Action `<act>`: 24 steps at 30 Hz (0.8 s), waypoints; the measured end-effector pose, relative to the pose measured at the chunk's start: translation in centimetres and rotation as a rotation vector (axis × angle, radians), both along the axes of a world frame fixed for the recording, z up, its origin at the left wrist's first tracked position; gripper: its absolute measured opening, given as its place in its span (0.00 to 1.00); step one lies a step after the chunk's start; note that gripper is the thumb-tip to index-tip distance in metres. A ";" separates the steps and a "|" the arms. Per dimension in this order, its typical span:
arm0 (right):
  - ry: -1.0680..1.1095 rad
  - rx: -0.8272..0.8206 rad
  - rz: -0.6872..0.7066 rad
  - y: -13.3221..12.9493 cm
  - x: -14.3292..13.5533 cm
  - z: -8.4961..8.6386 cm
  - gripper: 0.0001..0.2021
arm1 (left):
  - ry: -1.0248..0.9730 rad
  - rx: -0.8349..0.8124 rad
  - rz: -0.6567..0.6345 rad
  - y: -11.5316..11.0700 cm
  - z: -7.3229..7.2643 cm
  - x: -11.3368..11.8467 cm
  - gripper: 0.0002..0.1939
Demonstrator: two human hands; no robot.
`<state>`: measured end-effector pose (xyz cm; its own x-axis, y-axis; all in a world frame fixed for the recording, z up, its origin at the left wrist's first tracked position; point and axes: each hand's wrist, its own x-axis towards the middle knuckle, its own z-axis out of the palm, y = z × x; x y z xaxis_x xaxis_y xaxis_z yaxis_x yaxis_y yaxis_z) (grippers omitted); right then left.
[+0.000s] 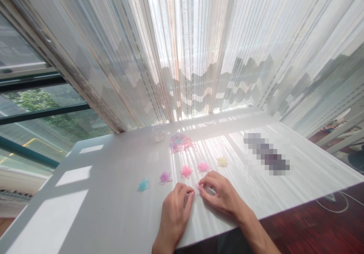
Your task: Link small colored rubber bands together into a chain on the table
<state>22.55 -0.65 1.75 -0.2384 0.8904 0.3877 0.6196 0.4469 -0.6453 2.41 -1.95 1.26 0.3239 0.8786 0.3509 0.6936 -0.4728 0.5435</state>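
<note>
My left hand point(176, 210) is closed in a pinch near the table's front edge; what its fingertips hold, if anything, is too small to make out. Just to its right, my right hand point(220, 193) pinches a small light pink band point(197, 186) between thumb and finger. The two hands' fingertips are close together but apart. Beyond them lie small piles of bands: blue point(143, 185), purple point(165, 177), bright pink point(186, 171), light pink point(203, 166) and pale yellow point(222, 161). Farther back is a larger mixed pile point(182, 143).
The white table point(113, 208) has strong sunlight stripes. A clear round container point(159, 134) stands near its back edge. A blurred-out dark object point(267, 154) lies at the right. Sheer curtains point(187, 57) hang behind, and a white cable point(338, 210) runs beyond the table's right front edge.
</note>
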 end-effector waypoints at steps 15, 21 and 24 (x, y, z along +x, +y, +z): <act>0.097 0.043 0.127 -0.2 0.1 -0.7 0.07 | -0.198 -0.100 0.059 -0.1 -0.4 -0.3 0.10; 0.115 0.061 0.100 -0.2 0.0 -0.7 0.06 | -0.183 -0.093 0.069 -0.1 -0.8 -0.2 0.08; 0.117 0.062 0.102 -0.2 0.0 -0.7 0.06 | -0.179 -0.089 0.064 -0.2 -0.8 -0.2 0.07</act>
